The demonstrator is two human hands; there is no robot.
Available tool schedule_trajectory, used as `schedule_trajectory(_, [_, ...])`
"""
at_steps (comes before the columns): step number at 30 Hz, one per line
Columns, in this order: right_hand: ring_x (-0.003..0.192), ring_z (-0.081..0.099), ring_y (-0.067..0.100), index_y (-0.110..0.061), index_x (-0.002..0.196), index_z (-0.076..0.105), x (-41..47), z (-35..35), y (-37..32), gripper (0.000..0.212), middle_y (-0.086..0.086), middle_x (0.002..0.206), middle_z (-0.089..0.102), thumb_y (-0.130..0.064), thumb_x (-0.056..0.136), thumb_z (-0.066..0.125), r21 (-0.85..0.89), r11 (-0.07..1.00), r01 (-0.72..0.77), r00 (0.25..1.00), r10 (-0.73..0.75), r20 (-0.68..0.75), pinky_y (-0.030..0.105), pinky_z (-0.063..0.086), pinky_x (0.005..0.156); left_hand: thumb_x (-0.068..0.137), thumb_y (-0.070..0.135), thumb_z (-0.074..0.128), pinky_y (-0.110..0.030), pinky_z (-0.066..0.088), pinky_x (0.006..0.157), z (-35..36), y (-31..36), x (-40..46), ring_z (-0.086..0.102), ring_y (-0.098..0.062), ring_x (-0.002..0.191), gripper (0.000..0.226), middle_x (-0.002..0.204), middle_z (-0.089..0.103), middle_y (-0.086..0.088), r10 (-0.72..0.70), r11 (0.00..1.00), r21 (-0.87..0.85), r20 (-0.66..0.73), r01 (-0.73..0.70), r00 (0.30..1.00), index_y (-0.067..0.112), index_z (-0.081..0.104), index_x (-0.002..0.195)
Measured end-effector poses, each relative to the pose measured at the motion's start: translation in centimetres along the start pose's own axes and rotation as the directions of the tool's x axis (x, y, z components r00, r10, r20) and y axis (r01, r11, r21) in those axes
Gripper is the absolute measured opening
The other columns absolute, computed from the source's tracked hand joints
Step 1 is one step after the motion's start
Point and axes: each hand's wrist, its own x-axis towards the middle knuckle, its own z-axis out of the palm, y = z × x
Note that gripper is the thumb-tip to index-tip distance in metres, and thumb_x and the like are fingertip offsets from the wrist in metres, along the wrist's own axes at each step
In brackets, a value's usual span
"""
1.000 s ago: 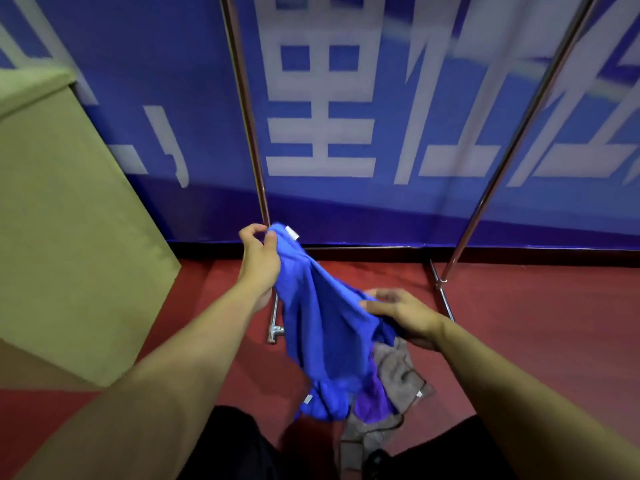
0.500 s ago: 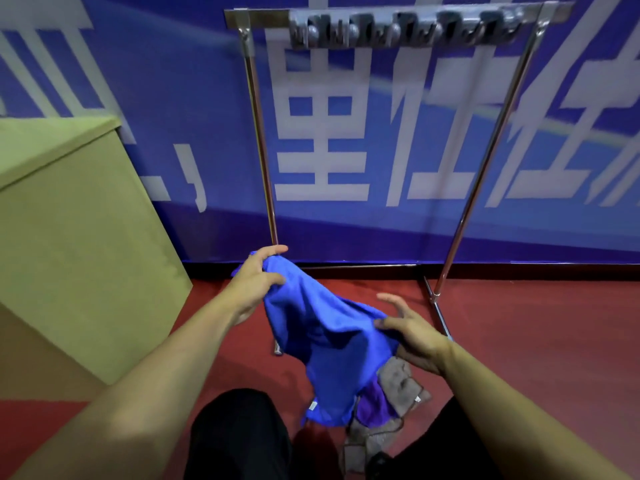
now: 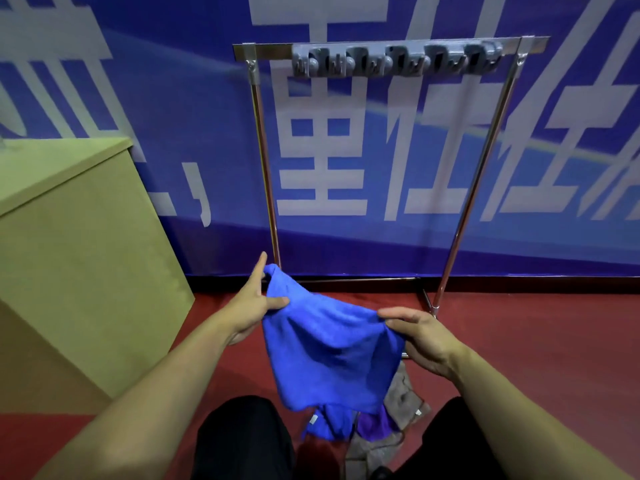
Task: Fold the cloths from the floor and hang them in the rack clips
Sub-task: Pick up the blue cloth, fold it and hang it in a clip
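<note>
Two hands hold a blue cloth (image 3: 322, 344) up above the red floor (image 3: 540, 341). At the far left stands a tan box (image 3: 79, 244). The left hand (image 3: 251, 308) pinches the cloth's upper left corner, forefinger straight. The right hand (image 3: 420, 336) grips its right edge. Below lie purple cloth (image 3: 375, 426) and grey cloth (image 3: 403, 398) in a heap. Behind stands the rack (image 3: 263, 161), its grey clips (image 3: 394, 60) along the top bar.

- Two hands: left hand (image 3: 250, 304), right hand (image 3: 424, 337).
- One blue cloth (image 3: 329, 348) held up.
- One purple cloth (image 3: 372, 426), one grey cloth (image 3: 403, 396) on floor.
- One rack (image 3: 479, 174).
- One box (image 3: 79, 244).
</note>
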Motion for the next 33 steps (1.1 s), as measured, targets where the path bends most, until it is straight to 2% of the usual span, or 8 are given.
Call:
schedule_trajectory(6, [0.084,0.064,0.016,-0.017,0.122,0.068,1.5,-2.0,0.5,0.032,0.007,0.107,0.071,-0.001,0.098,0.054,-0.288,0.957,0.043,0.99,-0.079,-0.116,0.028,0.055,0.066,0.085,-0.009,0.071,-0.035,0.048,0.103,-1.1,-0.7,-0.1,0.063,-0.023,0.116,0.093,0.14,0.056,-0.01,0.002,0.995,0.095,-0.025,0.0,1.0,0.03,0.028,0.157])
schedule_trajectory(13, [0.112,0.066,0.01,-0.029,0.143,0.047,2.5,-3.6,0.2,0.088,-0.007,0.13,0.059,0.01,0.071,0.081,-0.367,0.924,0.105,0.991,-0.129,-0.041,0.032,0.056,0.094,0.076,-0.028,0.062,-0.042,0.054,0.097,-1.1,-2.4,0.4,0.069,-0.033,0.099,0.091,0.112,0.07,-0.02,-0.185,0.98,0.075,-0.019,0.186,0.982,0.014,0.038,0.153])
schedule_trajectory(16, [0.097,0.069,0.004,-0.021,0.128,0.063,2.4,-4.0,-0.1,0.063,0.0,0.12,0.07,0.008,0.074,0.079,-0.475,0.87,0.134,0.985,-0.169,-0.033,0.016,0.054,0.082,0.077,-0.019,0.071,-0.037,0.053,0.1,-1.6,-3.1,0.2,0.068,-0.029,0.102,0.082,0.111,0.071,-0.023,-0.339,0.932,0.144,0.031,0.332,0.94,0.009,0.043,0.149])
schedule_trajectory(19, [0.092,0.069,0.009,-0.021,0.096,0.077,2.6,-4.8,0.2,0.029,-0.003,0.1,0.078,0.002,0.078,0.079,-0.629,0.766,0.131,0.977,-0.206,-0.048,0.013,0.051,0.079,0.082,-0.007,0.076,-0.026,0.056,0.077,-1.9,-3.6,0.2,0.068,-0.017,0.089,0.061,0.099,0.072,-0.011,-0.433,0.881,0.214,0.0,0.423,0.901,0.012,0.054,0.135])
schedule_trajectory(22, [0.087,0.069,0.007,-0.02,0.089,0.077,2.8,-5.6,0.7,0.023,-0.004,0.095,0.077,0.001,0.081,0.077,-0.662,0.744,0.087,0.978,-0.19,-0.085,0.011,0.051,0.076,0.088,0.008,0.075,-0.023,0.05,0.054,-1.8,-3.7,0.0,0.061,-0.013,0.064,0.037,0.078,0.068,-0.007,-0.469,0.848,0.282,0.009,0.448,0.883,0.016,0.061,0.122])
schedule_trajectory(24, [0.093,0.068,0.009,-0.022,0.097,0.074,2.9,-6.1,0.7,0.027,-0.005,0.102,0.075,0.0,0.081,0.077,-0.697,0.713,0.082,0.973,-0.209,-0.099,0.009,0.051,0.079,0.091,0.017,0.074,-0.02,0.036,0.041,-1.6,-4.0,0.0,0.045,-0.012,0.044,0.024,0.06,0.055,-0.005,-0.442,0.846,0.338,0.011,0.413,0.897,0.015,0.062,0.112])
schedule_trajectory(29, [0.1,0.064,0.008,-0.03,0.111,0.067,2.8,-6.7,0.7,0.053,-0.01,0.112,0.067,-0.01,0.067,0.09,-0.777,0.629,0.023,0.988,-0.132,-0.077,0.013,0.052,0.081,0.089,0.019,0.077,-0.019,0.025,0.041,-1.0,-4.6,0.3,0.033,-0.005,0.041,0.012,0.051,0.048,0.004,-0.259,0.911,0.32,-0.049,0.26,0.965,0.015,0.065,0.087])
schedule_trajectory(33, [0.07,0.06,-0.004,-0.021,0.083,0.073,3.0,-7.4,0.2,0.022,-0.016,0.072,0.071,-0.011,0.071,0.088,-0.833,0.554,-0.01,0.991,-0.105,-0.082,0.011,0.048,0.071,0.084,0.021,0.082,-0.019,0.035,0.047,-1.2,-4.9,0.5,0.044,-0.007,0.052,0.018,0.061,0.058,0.001,-0.144,0.91,0.386,-0.04,0.148,0.989,0.013,0.067,0.08])
